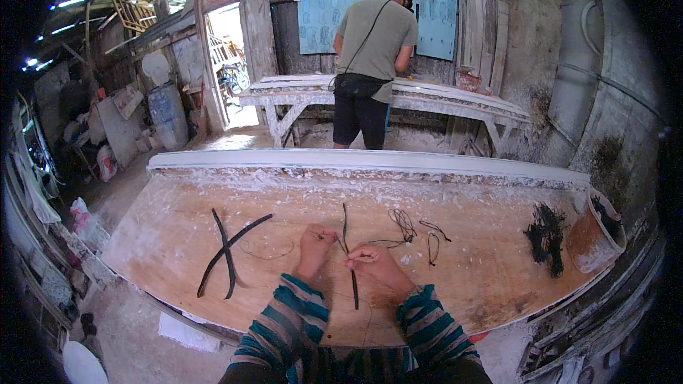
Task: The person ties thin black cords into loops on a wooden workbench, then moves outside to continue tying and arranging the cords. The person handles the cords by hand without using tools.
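Observation:
A narrow black strip (356,294) lies lengthwise on the plywood tabletop in front of me, its far end reaching past my fingers. My left hand (316,247) is closed in a pinch beside its upper part, on what looks like a thin dark cord. Across the middle of the strip, my right hand (376,264) pinches too, its fingertips covering that part. Two more black strips (226,249) lie crossed at the left. Loose loops of thin black cord (403,226) rest beyond my right hand, with a shorter looped piece (432,249) beside them.
A white-coated board (370,161) runs along the table's far edge. At the right, a heap of black strands (545,238) lies beside a tipped brown bucket (594,235). Another person (373,57) stands at a white-stained bench (455,96) behind.

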`<action>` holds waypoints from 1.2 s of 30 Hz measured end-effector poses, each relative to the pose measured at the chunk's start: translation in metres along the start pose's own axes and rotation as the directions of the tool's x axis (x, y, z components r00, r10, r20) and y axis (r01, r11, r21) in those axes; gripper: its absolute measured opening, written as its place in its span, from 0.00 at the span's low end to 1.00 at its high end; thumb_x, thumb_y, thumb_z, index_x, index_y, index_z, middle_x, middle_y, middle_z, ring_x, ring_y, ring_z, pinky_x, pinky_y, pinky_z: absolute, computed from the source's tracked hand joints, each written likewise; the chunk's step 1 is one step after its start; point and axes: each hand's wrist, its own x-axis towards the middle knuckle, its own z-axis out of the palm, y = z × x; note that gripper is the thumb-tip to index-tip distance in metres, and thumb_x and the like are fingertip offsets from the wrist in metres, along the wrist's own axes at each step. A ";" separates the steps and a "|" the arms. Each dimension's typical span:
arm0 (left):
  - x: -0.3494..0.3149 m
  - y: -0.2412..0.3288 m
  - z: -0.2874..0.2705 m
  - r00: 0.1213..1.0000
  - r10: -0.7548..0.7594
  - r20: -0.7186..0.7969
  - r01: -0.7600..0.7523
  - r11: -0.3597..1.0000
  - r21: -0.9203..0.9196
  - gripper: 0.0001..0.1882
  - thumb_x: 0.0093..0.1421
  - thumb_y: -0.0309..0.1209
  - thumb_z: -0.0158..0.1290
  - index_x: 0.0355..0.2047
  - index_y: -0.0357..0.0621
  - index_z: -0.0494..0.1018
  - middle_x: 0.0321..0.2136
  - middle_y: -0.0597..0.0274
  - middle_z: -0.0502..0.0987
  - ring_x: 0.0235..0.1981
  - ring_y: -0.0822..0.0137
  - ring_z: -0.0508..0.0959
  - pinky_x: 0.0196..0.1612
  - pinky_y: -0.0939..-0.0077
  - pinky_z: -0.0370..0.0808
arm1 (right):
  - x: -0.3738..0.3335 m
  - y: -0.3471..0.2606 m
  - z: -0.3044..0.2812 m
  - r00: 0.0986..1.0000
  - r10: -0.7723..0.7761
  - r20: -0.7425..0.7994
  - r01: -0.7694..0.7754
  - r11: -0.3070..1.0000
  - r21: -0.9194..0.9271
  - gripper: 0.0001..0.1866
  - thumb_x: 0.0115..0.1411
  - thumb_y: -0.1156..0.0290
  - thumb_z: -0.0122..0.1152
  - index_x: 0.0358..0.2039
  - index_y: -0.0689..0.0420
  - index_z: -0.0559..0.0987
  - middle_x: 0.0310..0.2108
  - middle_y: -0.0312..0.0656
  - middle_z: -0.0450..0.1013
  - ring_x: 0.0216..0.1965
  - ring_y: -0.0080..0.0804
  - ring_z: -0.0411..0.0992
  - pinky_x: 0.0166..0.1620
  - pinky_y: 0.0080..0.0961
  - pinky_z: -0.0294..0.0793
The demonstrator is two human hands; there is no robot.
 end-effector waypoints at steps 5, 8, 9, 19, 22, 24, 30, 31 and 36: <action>-0.003 0.016 0.011 0.999 0.007 0.052 -0.005 0.999 -0.041 0.04 0.51 0.26 0.54 0.26 0.38 0.75 0.20 0.68 0.74 0.22 0.77 0.69 0.27 0.85 0.65 | -0.002 0.008 -0.011 0.975 0.010 -0.220 0.052 0.960 0.277 0.04 0.56 0.74 0.55 0.31 0.59 0.75 0.28 0.36 0.72 0.34 0.21 0.68 0.40 0.18 0.66; -0.009 0.045 0.007 0.931 -0.227 0.285 0.285 0.941 -0.182 0.04 0.52 0.26 0.53 0.26 0.38 0.75 0.19 0.71 0.73 0.21 0.79 0.66 0.26 0.87 0.63 | 0.002 0.019 -0.031 0.928 0.060 -0.367 0.083 0.929 0.361 0.04 0.56 0.72 0.54 0.29 0.58 0.73 0.28 0.36 0.72 0.33 0.22 0.69 0.39 0.19 0.68; -0.009 0.047 0.004 0.927 -0.219 0.304 0.283 0.940 -0.188 0.04 0.52 0.26 0.53 0.27 0.39 0.75 0.19 0.71 0.72 0.21 0.80 0.66 0.26 0.87 0.62 | 0.003 0.018 -0.031 0.929 0.065 -0.365 0.119 0.880 0.460 0.04 0.57 0.71 0.54 0.29 0.58 0.73 0.28 0.36 0.71 0.33 0.22 0.69 0.39 0.20 0.68; -0.004 0.039 0.001 0.934 -0.216 0.286 0.301 0.905 -0.300 0.05 0.54 0.24 0.47 0.30 0.40 0.73 0.21 0.71 0.70 0.20 0.80 0.65 0.26 0.87 0.63 | 0.009 0.019 -0.035 0.913 0.098 -0.395 0.123 0.858 0.498 0.06 0.57 0.68 0.55 0.29 0.56 0.73 0.26 0.31 0.70 0.29 0.18 0.67 0.36 0.17 0.68; -0.004 0.030 0.000 0.948 -0.201 0.246 0.279 0.897 -0.344 0.04 0.55 0.24 0.48 0.30 0.41 0.72 0.21 0.71 0.70 0.20 0.79 0.66 0.25 0.86 0.64 | 0.013 0.030 -0.033 0.877 0.076 -0.474 0.112 0.927 0.357 0.06 0.56 0.68 0.56 0.27 0.57 0.74 0.24 0.30 0.69 0.27 0.16 0.66 0.34 0.15 0.67; 0.001 0.021 -0.002 0.962 -0.199 0.185 0.256 0.894 -0.368 0.04 0.55 0.25 0.48 0.29 0.41 0.72 0.21 0.70 0.70 0.19 0.79 0.66 0.25 0.86 0.64 | 0.015 0.041 -0.030 0.864 -0.006 -0.504 0.078 0.989 0.123 0.06 0.56 0.69 0.57 0.26 0.58 0.74 0.23 0.30 0.68 0.26 0.15 0.64 0.32 0.15 0.66; 0.010 0.013 -0.014 0.972 -0.233 0.017 0.219 0.882 -0.416 0.02 0.55 0.26 0.50 0.28 0.41 0.71 0.20 0.69 0.70 0.19 0.77 0.68 0.24 0.83 0.67 | 0.007 0.027 0.018 0.930 -0.052 -0.363 -0.011 0.986 -0.168 0.06 0.55 0.73 0.57 0.23 0.60 0.74 0.21 0.30 0.68 0.25 0.15 0.64 0.30 0.15 0.64; 0.010 0.012 -0.013 0.971 -0.238 0.000 0.215 0.879 -0.425 0.02 0.55 0.26 0.51 0.28 0.41 0.71 0.20 0.69 0.70 0.19 0.77 0.68 0.24 0.83 0.68 | 0.005 0.021 0.022 0.948 -0.018 -0.318 -0.023 0.992 -0.125 0.06 0.55 0.73 0.57 0.23 0.60 0.74 0.21 0.30 0.68 0.25 0.15 0.64 0.30 0.16 0.65; 0.010 0.016 -0.005 0.979 -0.199 -0.038 0.172 0.917 -0.361 0.03 0.55 0.27 0.52 0.28 0.42 0.71 0.21 0.69 0.70 0.22 0.77 0.69 0.26 0.83 0.67 | 0.007 0.033 0.018 0.940 -0.141 -0.309 0.094 0.982 -0.162 0.05 0.54 0.73 0.57 0.23 0.60 0.74 0.21 0.33 0.69 0.26 0.20 0.66 0.30 0.20 0.66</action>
